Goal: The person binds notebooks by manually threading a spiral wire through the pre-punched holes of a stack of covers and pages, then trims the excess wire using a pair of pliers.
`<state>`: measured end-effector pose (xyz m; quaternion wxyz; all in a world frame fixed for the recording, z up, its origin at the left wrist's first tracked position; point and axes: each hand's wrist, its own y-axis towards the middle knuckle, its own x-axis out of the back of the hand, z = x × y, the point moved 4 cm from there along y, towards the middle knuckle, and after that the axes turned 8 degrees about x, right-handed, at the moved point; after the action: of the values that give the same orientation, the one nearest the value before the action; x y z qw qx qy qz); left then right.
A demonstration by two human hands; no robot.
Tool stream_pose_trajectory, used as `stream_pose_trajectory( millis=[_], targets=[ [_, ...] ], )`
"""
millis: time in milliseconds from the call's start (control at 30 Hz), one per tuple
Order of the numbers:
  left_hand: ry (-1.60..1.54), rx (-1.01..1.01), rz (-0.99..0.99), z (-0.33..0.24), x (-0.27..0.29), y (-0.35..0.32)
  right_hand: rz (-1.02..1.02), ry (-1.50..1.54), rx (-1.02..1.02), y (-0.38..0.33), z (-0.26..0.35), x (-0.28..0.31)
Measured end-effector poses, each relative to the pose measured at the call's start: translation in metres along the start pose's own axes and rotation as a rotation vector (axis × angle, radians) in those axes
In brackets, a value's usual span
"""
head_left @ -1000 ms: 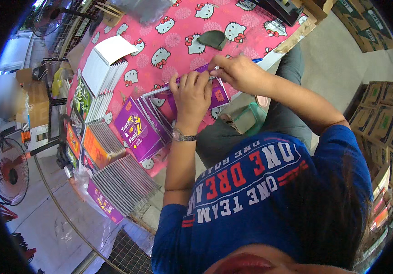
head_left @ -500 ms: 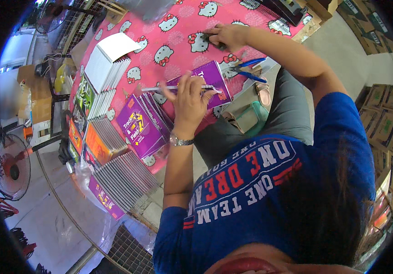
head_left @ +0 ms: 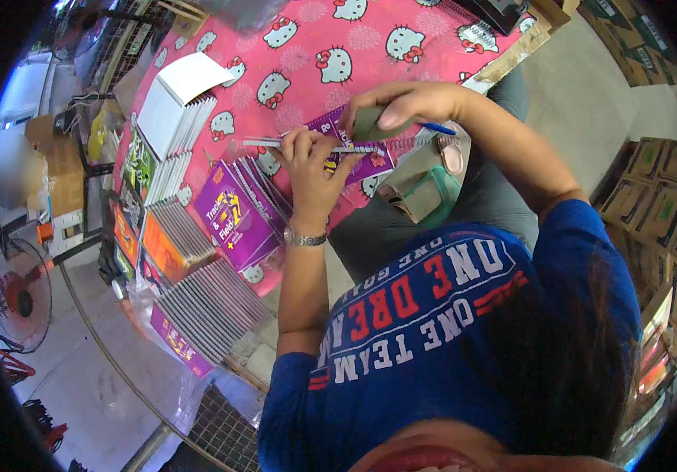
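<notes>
Spiral-bound notebook [head_left: 262, 142], seen nearly edge-on, is pinched between the thumb and bent fingers of the left hand [head_left: 315, 169], over a purple notebook [head_left: 368, 167] lying by the near edge of the tabletop [head_left: 303, 88]. The right hand [head_left: 411, 108], partly closed, grips a flat dark green piece [head_left: 370, 124] just beside the held notebook, near a blue handle [head_left: 439, 128] at that same edge. Fanned purple notebooks [head_left: 232, 212] lie just left of the left hand, and stacked coil-bound books [head_left: 212, 308] fill the tabletop's near left corner.
</notes>
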<state>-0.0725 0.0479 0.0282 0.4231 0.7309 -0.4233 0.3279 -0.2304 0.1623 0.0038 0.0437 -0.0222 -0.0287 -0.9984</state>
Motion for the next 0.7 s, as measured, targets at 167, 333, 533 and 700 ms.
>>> stream_pose_trajectory(
  millis=[167, 333, 533, 700],
  targets=[
    [-0.019, -0.025, 0.001, -0.002, 0.000, 0.004, 0.046, -0.295, -0.175, 0.008, -0.007, 0.004],
    [-0.009, -0.007, -0.024, 0.000, -0.002, 0.002, 0.059, -0.170, -0.071, 0.021, -0.005, -0.001],
    [-0.039, 0.068, 0.022, 0.002, 0.000, 0.002, 0.010, 0.107, 0.135, 0.020, -0.001, -0.004],
    [0.025, 0.061, -0.030, -0.002, -0.001, 0.006, 0.060, 0.266, 0.047, 0.025, -0.001, -0.002]
  ],
)
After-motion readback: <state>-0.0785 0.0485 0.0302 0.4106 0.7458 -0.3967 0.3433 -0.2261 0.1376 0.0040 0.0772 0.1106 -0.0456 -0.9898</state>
